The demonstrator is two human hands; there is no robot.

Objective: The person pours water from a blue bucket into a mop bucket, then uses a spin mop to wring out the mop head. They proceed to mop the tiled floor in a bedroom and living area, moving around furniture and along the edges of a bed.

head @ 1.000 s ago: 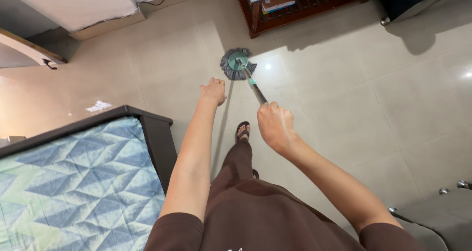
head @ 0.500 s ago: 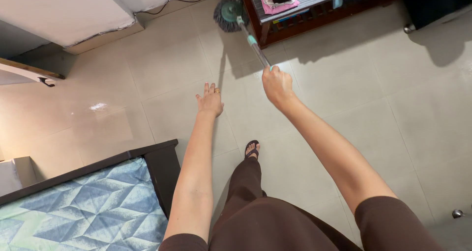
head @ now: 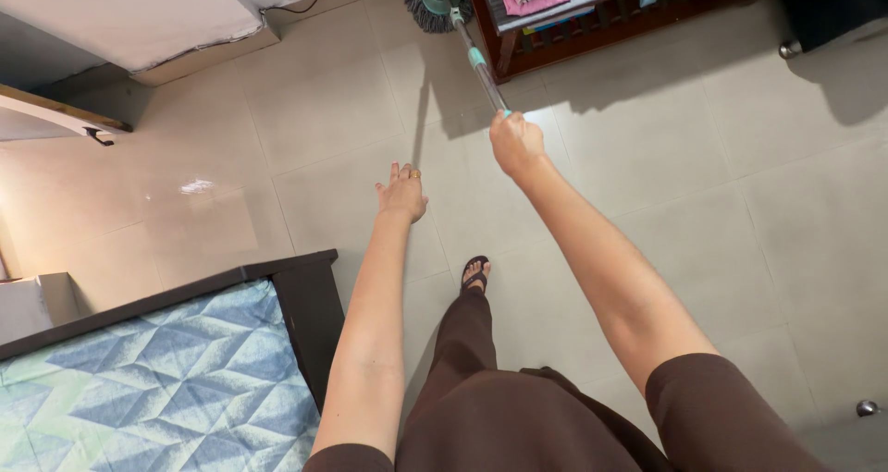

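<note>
While right hand (head: pixel 516 144) grips mop (head: pixel 442 0), mop head meets shelf (head: pixel 592 24) edge.

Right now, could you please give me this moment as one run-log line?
right hand: grip on mop handle | left hand: open, empty | mop head: on floor beside wooden shelf

Home bedroom: bed (head: pixel 166 380), clothes shelf (head: pixel 592 10).

No packages, labels, signs or screens in view
</note>
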